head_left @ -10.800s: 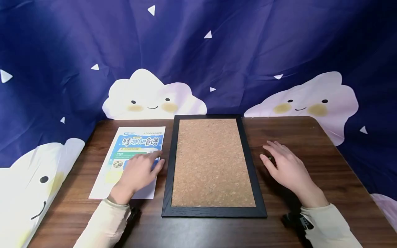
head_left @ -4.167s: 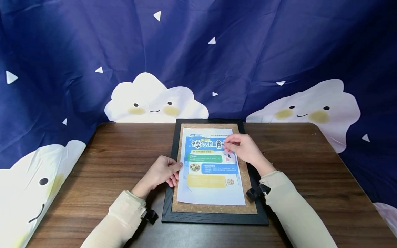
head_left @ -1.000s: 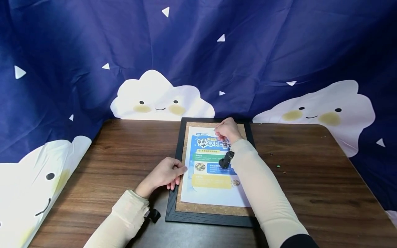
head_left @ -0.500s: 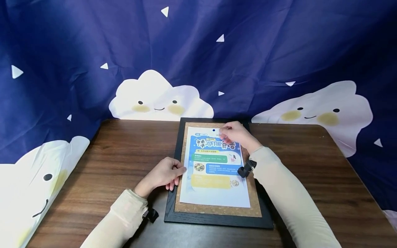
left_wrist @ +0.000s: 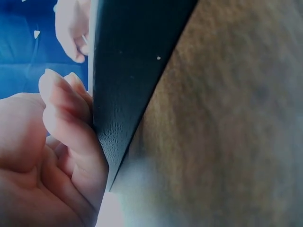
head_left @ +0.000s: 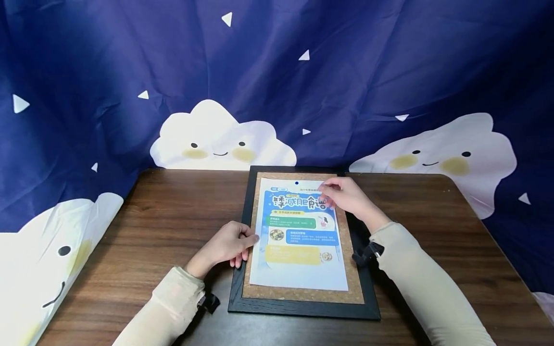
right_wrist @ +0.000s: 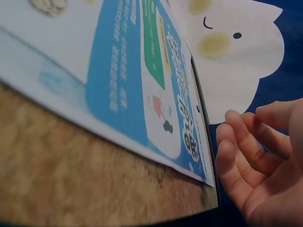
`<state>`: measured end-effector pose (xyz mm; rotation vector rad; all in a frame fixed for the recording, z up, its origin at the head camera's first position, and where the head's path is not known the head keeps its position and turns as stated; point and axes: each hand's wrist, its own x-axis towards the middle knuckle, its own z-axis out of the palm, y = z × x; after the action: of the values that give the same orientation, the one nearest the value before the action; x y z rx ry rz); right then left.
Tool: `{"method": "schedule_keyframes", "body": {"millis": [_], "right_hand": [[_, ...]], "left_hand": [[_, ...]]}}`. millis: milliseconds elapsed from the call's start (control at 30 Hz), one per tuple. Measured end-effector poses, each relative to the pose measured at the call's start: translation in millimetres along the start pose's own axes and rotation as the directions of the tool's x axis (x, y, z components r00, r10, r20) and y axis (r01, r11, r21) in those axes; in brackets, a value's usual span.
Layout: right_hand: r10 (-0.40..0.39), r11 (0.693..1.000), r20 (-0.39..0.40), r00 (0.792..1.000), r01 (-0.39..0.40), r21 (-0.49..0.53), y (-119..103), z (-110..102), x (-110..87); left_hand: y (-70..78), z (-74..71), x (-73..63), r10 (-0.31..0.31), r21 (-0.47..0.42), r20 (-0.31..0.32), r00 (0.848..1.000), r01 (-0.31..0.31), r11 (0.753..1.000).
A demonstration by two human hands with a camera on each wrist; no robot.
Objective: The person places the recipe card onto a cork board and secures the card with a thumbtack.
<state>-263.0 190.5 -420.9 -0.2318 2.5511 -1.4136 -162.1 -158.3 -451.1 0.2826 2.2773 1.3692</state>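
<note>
1. In the head view, a printed sheet point(head_left: 298, 235) lay on a corkboard point(head_left: 303, 294) within its black frame point(head_left: 303, 308). A small blue pin point(head_left: 296, 183) sat at 12 o'clock on the sheet, just inside its top edge. The left hand point(head_left: 227, 246) was at 9 o'clock, thumb on the sheet's edge, other fingers bent beside the frame; I could not tell whether it gripped anything. The right hand point(head_left: 346, 196) was at 1 o'clock, by the sheet's upper corner, fingertips bunched. The two hands were apart. A brown table point(head_left: 130, 250) lay beneath, and a blue cloth point(head_left: 259, 57) with white clouds point(head_left: 222, 156) hung beyond, toward 12 o'clock.
2. In the left wrist view, the left hand's bent fingers lay against the frame, toward 8 o'clock; part of the right hand showed at 11.
3. In the right wrist view, the right hand was at 4 o'clock, fingers bent; I could not tell whether they held anything. The pin showed near 3 o'clock.
</note>
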Motion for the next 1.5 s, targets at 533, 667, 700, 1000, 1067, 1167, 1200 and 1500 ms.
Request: {"method": "schedule_keyframes", "body": {"millis": [533,667,700,1000,1067,1167,1200,1500], "right_hand": [[-0.114,0.992,-0.042,0.993,0.111,-0.060,31.0,-30.5,-51.8],[-0.113,0.990,-0.057,0.992,0.108,-0.092,32.7,-34.7,-63.2],[-0.112,0.989,-0.061,0.992,0.105,-0.101,33.1,-35.9,-66.0],[-0.065,0.978,-0.081,0.995,0.047,-0.204,44.1,-53.8,-92.3],[-0.067,0.977,-0.088,0.994,0.048,-0.207,47.8,-56.4,-96.8],[-0.062,0.977,-0.096,0.993,0.041,-0.212,52.6,-60.2,-103.1],[-0.058,0.975,-0.098,0.993,0.035,-0.218,54.2,-61.7,-105.2],[-0.008,0.970,-0.114,0.993,-0.020,-0.244,72.1,-72.3,-125.4]], "left_hand": [[1.4,0.8,-1.4,0.005,0.014,-0.012,1.000,-0.005,1.000],[0.3,1.7,-1.9,-0.005,0.026,-0.026,1.000,0.006,1.000],[0.3,1.9,-2.1,-0.007,0.027,-0.029,1.000,0.008,1.000],[1.1,2.7,-1.5,-0.007,0.028,-0.016,1.000,0.007,1.000],[0.5,2.4,-1.0,-0.008,0.028,-0.014,1.000,0.008,1.000],[0.4,2.7,-0.7,-0.011,0.026,-0.014,1.000,0.011,1.000],[0.4,2.7,-0.7,-0.010,0.026,-0.014,1.000,0.011,1.000],[0.8,2.4,-1.0,-0.007,0.027,-0.017,1.000,0.007,1.000]]}}
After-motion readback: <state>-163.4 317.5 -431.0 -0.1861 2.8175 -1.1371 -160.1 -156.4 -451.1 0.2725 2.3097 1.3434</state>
